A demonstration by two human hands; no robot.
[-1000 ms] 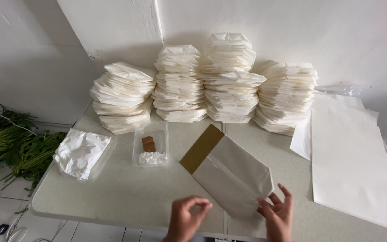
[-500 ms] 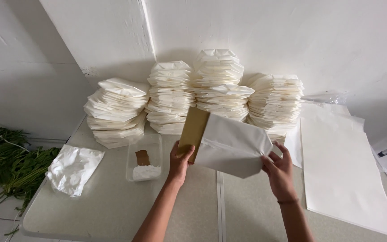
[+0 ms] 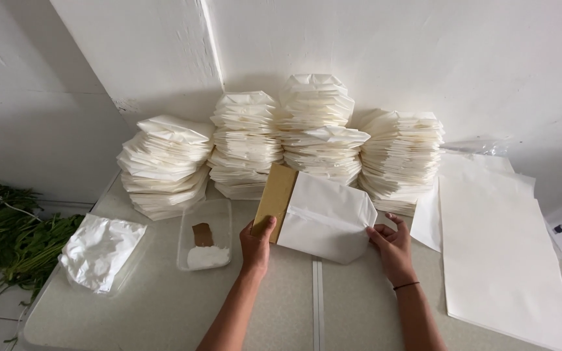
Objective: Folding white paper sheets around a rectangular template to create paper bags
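Both hands hold 1 folded white paper bag (image 3: 323,218) above the counter (image 3: 352,305): left hand (image 3: 257,245) fingers pinching its brown end, right hand (image 3: 391,246) gripping the opposite corner, long axis between them.

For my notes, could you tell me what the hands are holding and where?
A folded white paper bag is held: the left hand at its brown end, the right hand at the opposite white corner.

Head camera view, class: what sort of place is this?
Probably a small handwork spot for folding paper bags: stacks of folded white bags against a wall, flat paper sheets, and a paste tray on a table.
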